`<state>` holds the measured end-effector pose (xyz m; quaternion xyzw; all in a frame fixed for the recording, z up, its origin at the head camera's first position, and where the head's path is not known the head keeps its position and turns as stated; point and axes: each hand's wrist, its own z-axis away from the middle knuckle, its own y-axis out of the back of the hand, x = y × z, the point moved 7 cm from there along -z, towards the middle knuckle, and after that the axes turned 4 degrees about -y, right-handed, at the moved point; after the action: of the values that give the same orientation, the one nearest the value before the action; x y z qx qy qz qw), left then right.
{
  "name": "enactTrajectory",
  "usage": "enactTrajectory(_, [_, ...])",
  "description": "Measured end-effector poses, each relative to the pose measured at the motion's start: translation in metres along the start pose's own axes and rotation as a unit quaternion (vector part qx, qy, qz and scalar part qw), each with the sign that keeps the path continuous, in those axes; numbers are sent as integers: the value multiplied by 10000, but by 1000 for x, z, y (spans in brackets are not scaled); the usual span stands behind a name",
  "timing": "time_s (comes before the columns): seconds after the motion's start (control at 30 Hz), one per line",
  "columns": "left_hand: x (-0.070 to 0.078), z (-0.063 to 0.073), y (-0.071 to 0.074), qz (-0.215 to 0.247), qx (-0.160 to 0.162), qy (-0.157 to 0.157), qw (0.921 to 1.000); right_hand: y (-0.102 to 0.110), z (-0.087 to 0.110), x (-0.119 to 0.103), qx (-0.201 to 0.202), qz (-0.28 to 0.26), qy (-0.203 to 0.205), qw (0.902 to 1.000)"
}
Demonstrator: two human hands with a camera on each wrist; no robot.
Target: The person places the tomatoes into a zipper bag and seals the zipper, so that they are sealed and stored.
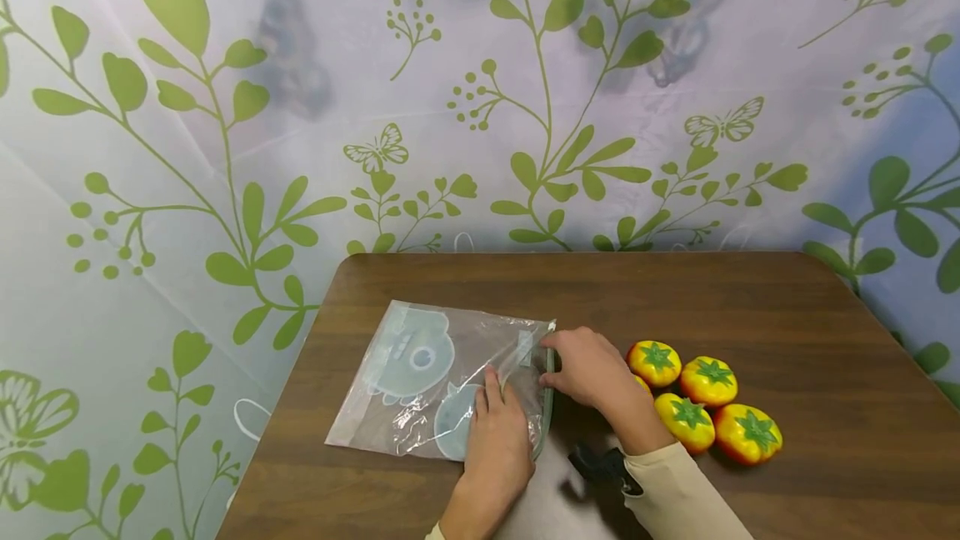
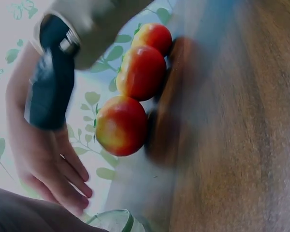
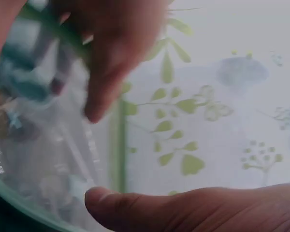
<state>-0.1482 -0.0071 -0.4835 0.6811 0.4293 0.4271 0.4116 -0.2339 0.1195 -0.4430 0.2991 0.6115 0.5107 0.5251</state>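
A clear plastic zip bag (image 1: 397,415) with pale blue cartoon prints lies flat on the table, its green-edged mouth facing right. My left hand (image 1: 497,440) rests on its lower right part, fingers stretched over the film. At the mouth, my right hand (image 1: 588,369) touches the green edge with thumb and fingers spread apart. In the right wrist view, the thumb (image 3: 130,208) and blurred fingers (image 3: 118,63) stand apart at the parted bag mouth. The left wrist view shows the right hand (image 2: 48,169) beyond a bit of the bag's rim (image 2: 128,222).
Several red-and-yellow persimmon-like fruits (image 1: 708,382) with green star-shaped tops sit right of the right forearm. A black strap (image 1: 600,465) circles the right wrist. The brown wooden table (image 1: 825,340) ends at a leaf-patterned curtain (image 1: 420,107).
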Motion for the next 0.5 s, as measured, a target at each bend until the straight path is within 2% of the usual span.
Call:
enactTrajectory(0.1, [2,1,9,77,-24,104,9999,16,14,-4,223,-263,156,9993])
enactTrajectory(0.2, [2,2,11,54,-100,199,9997,28,27,-4,383,-458,236,9979])
enactTrajectory(0.5, [3,2,12,205,-173,317,9991,61,66,12,520,-873,-85,9948])
